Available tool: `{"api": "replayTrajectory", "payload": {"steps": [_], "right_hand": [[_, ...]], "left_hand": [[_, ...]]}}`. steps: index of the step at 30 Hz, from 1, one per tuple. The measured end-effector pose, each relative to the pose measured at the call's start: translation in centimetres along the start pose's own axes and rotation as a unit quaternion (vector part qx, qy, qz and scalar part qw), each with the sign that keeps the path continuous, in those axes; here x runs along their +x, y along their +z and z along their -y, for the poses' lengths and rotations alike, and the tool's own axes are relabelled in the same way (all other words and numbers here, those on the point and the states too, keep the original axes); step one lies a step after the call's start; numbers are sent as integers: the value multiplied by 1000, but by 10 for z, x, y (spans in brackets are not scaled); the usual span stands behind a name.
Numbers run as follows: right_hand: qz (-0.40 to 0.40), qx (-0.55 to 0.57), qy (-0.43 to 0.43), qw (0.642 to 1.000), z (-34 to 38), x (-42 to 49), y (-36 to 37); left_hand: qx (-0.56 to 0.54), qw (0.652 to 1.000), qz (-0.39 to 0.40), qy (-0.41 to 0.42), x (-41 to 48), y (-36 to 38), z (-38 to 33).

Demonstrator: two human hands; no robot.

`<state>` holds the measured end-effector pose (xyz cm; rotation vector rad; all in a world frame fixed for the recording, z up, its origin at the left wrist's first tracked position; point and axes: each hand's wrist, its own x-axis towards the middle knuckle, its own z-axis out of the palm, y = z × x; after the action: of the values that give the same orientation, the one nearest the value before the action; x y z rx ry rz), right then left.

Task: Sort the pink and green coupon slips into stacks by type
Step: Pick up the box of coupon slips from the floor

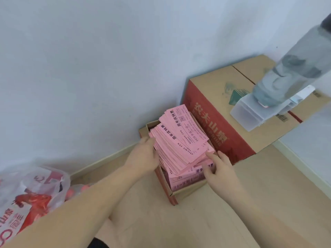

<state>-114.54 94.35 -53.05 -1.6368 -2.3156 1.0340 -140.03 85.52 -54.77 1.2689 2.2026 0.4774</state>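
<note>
Two hands are at work over one small cardboard box [170,191] that stands open on the floor [268,194], close to the wall [89,68]. The box holds only pink slips [180,140]. There are too many to count, heaped in a loose, fanned pile that rises well above its rim, with black print on their faces. Under the pile a flatter layer of lower slips [186,179], also pink but with different print, fills the near end of the box. The left hand [143,154] has its fingers fairly straight, pressed against the left side of the pile. The right hand [220,169] touches the pile's near right corner with its forefinger, and its thumb lies on the lower slips; whether it pinches any cannot be told. Just beside the small box, on the right, stands a second, larger cardboard box [215,90] with a red side, shut. On its top are one translucent plastic container [250,115] and one blurred clear bottle [290,68] that rises from the container. One plastic bag [35,185] with red print lies on the floor at the far left, well apart from the boxes.
</note>
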Motion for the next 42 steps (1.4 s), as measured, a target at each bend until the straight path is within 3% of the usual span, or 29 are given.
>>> {"api": "replayTrajectory", "payload": {"steps": [4,8,12,20,22,24,26,29,32,35,38,40,42], "right_hand": [[-74,-74,-92,990,-19,60,45],[-42,-124,-116,985,9,127,53],[49,-198,-91,975,23,153,74],[46,-265,-148,952,-9,130,71],[54,-268,-140,952,-8,129,73],[65,-264,-132,953,-6,130,75],[60,-266,-136,952,-7,129,75],[-9,-268,-173,948,-13,118,70],[-191,-195,-215,938,-24,89,51],[-257,-210,-103,938,-34,51,35],[-133,-260,72,954,-41,24,42],[-61,-268,102,956,-45,13,60],[-42,-247,101,963,-49,10,76]], "left_hand": [[45,997,-67,21,95,12,34],[68,997,-12,33,150,18,54],[69,997,-11,42,151,27,67],[185,983,4,-23,100,20,69],[169,984,-35,43,96,24,60],[167,976,-24,135,90,41,51],[208,966,-32,151,85,61,50],[216,968,-9,123,83,64,52],[163,974,-15,160,88,55,54],[63,976,-118,173,96,44,56],[55,986,-119,101,103,41,61],[92,987,-88,99,99,51,68],[113,986,-78,93,94,54,73]]}}
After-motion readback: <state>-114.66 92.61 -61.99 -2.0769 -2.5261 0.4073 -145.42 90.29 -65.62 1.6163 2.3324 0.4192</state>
